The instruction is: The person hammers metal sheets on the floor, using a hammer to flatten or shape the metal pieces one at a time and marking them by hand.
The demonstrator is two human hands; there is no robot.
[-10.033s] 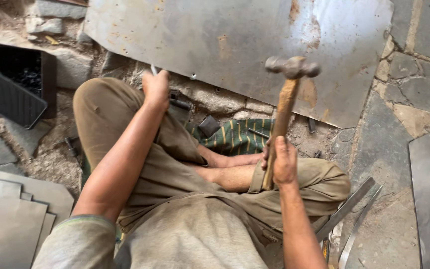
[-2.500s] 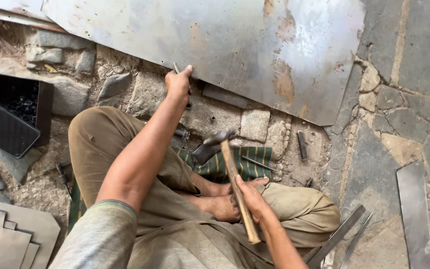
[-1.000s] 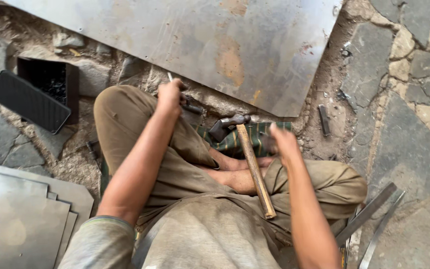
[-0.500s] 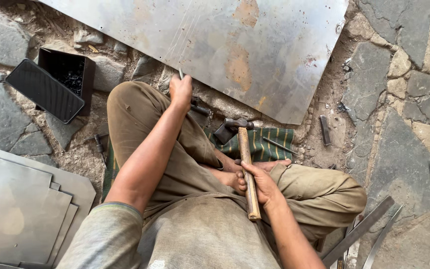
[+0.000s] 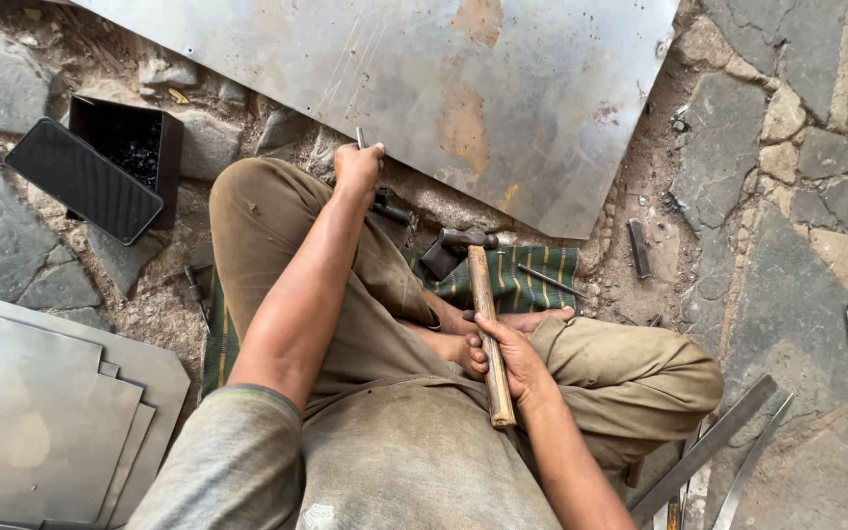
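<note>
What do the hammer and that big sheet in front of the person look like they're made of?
Hammer: pale wooden handle with visible grain, and a dark, dull head, probably steel. Big sheet: grey, dull-shining flat metal with orange rust-like patches, likely steel, though the exact metal is unclear.

The scene is in soft, even daylight with no hard shadows; only a weak shade lies under the edge of the large metal sheet (image 5: pixel 424 88) beyond the left grip (image 5: pixel 357 165). This sheet gives a pale, dull shine without strong glare, and the stacked metal plates (image 5: pixel 41 412) far to the left of the grips reflect a faint warm patch. The picture is sharp in the middle, with slight softness and wide-angle bending toward the corners.
</note>
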